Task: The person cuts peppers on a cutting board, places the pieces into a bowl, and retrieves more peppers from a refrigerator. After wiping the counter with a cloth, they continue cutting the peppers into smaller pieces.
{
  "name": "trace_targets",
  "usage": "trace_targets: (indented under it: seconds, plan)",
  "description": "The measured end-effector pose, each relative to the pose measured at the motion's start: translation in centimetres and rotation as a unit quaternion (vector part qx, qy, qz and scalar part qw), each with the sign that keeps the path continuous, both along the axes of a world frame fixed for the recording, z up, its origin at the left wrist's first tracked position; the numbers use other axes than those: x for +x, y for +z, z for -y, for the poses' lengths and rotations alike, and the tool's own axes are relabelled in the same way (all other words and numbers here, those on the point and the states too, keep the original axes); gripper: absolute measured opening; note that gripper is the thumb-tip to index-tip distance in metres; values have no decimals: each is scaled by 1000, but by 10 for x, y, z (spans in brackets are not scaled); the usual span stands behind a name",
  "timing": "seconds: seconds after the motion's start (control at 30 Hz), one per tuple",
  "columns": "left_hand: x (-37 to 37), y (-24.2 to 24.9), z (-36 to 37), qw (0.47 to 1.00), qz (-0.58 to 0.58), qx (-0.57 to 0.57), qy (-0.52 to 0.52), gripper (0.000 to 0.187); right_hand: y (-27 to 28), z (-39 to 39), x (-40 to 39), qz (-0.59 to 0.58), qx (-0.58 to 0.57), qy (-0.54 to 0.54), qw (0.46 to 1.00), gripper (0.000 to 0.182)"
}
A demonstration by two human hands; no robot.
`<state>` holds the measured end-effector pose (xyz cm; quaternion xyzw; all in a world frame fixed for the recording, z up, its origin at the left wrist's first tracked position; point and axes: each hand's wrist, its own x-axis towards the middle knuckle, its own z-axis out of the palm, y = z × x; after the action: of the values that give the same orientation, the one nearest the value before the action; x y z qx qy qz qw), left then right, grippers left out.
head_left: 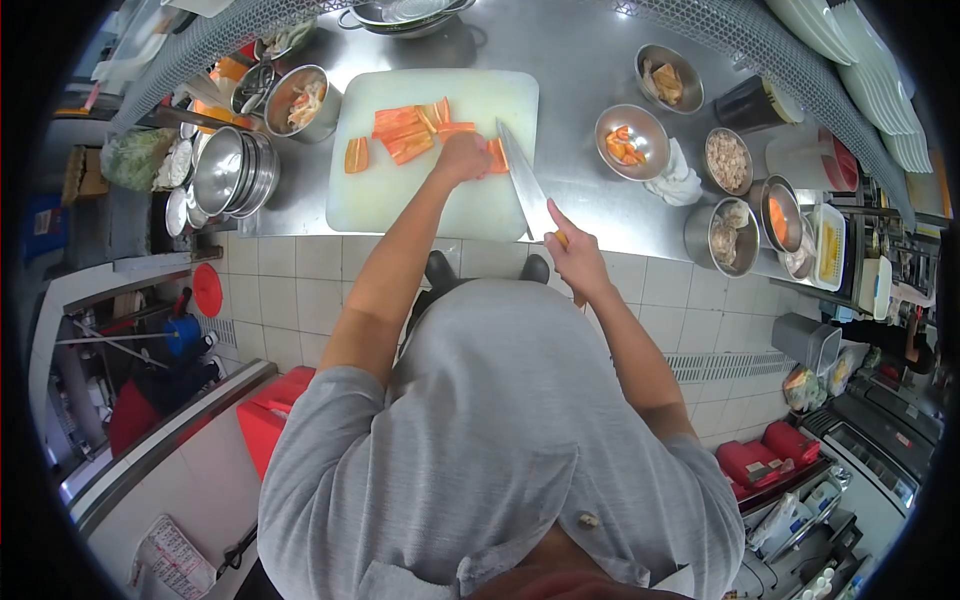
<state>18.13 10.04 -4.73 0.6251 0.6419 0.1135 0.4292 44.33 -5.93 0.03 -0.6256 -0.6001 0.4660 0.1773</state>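
My right hand (pixel 577 252) is wrapped round the handle of a large kitchen knife (pixel 523 178). The blade points away from me across the right side of a white cutting board (pixel 360 205). Against a carrot piece (pixel 497 156) beside the blade, the curled fingers of my left hand (pixel 462 160) press down; the fingertips are partly hidden. Several flat orange carrot pieces (pixel 405 138) lie together just left of that hand. One more carrot slab (pixel 356 155) sits apart near the board's left edge.
Right of the board are a steel bowl of cut orange pieces (pixel 630 145), a white cloth (pixel 677 180) and several food bowls. At left stand stacked steel bowls (pixel 235 172) and a food container (pixel 303 103). White plates (pixel 860 60) are stacked at upper right.
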Motion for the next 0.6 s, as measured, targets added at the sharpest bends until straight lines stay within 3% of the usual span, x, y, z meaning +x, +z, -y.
trace_targets:
  seconds: [0.4,0.6]
  plan:
    - [-1,-3,-5,999,-3,-35,11,15,17,8,22,-48,-85,10,995,61]
    - [0,11,5,994,58,-51,78,21,34,22,31,-62,-128,-4,990,60]
